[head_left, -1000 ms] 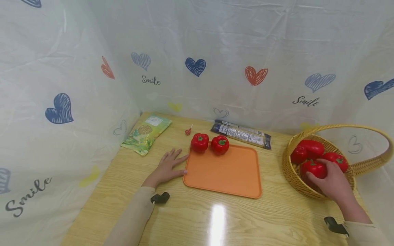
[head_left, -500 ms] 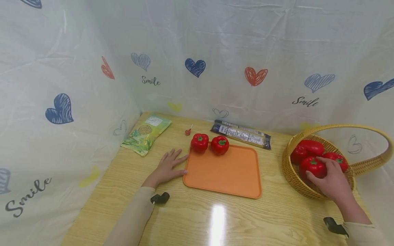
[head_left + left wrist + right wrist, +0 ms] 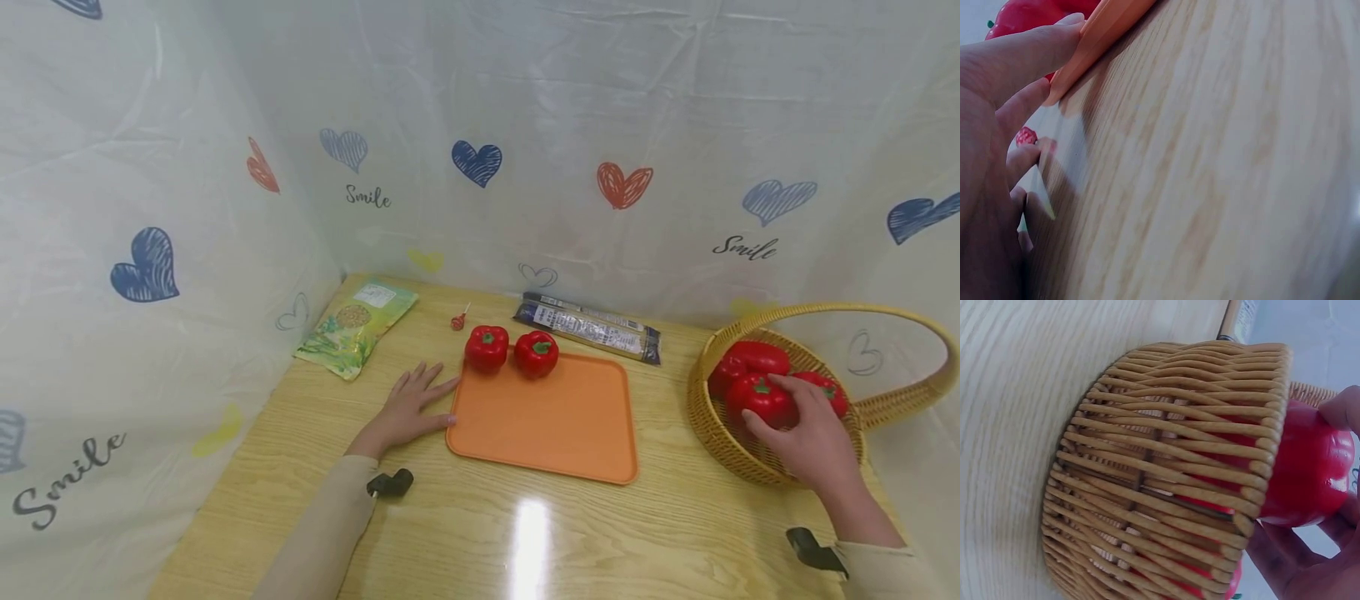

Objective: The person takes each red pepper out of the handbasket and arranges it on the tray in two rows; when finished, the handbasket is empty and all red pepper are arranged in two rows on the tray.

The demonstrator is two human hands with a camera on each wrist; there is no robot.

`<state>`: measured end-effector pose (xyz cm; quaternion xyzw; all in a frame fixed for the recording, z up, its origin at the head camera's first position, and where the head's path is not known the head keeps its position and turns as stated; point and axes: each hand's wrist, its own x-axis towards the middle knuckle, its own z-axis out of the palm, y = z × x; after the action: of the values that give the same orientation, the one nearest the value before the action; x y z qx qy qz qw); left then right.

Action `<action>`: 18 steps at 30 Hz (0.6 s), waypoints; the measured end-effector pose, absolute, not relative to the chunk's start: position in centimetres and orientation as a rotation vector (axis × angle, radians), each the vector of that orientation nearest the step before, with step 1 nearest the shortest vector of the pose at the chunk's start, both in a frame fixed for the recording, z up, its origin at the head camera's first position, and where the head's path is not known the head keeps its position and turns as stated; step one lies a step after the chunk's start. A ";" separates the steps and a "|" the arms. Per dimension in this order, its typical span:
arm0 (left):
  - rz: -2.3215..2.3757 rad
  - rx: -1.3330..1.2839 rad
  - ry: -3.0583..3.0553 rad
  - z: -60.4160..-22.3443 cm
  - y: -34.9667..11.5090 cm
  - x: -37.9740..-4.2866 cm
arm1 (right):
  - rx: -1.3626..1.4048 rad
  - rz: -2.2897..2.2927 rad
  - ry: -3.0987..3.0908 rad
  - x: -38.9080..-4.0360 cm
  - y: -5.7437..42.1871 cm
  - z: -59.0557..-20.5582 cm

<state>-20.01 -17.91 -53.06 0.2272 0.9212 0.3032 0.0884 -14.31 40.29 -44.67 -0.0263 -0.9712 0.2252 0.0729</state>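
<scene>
In the head view my right hand (image 3: 817,446) reaches into the wicker basket (image 3: 705,425) and grips a red bell pepper (image 3: 763,404) between thumb and fingers. From the right wrist view, that pepper (image 3: 1310,469) stands partly above the basket's woven rim. Other red peppers (image 3: 757,357) lie beside and behind it. My left hand (image 3: 405,412) rests on the table with fingers spread, thumb and index fingertips at the left edge of the orange tray (image 3: 547,425). Two red bell peppers, one left (image 3: 487,348) and one right (image 3: 536,354), sit along the tray's far edge.
A green and yellow bag (image 3: 356,325) lies at the back left, with a wrapped lollipop (image 3: 459,320) to its right. Dark noodle packets (image 3: 592,327) lie behind the tray. The basket's tall handle (image 3: 900,315) arches toward the right. A patterned curtain borders the table.
The gripped bell pepper has shifted slightly left and up within the basket, along with my right fingers. My left hand and the tray have stayed in place.
</scene>
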 end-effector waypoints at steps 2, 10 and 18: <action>0.903 0.681 2.746 -53.0 -17.9 -20.0 | -0.086 0.693 -2.907 -14.3 40.2 -44.5; 0.898 0.681 2.754 -52.9 -17.9 -20.0 | -0.117 0.758 -2.866 -14.1 39.7 -43.8; 0.914 0.672 2.744 -53.0 -17.8 -20.0 | -0.113 0.736 -2.865 -14.1 39.2 -43.4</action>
<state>-19.98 -17.82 -53.03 0.2256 0.9207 0.3066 0.0859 -14.11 39.20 -43.38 -0.0379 -0.9638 0.2477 0.0907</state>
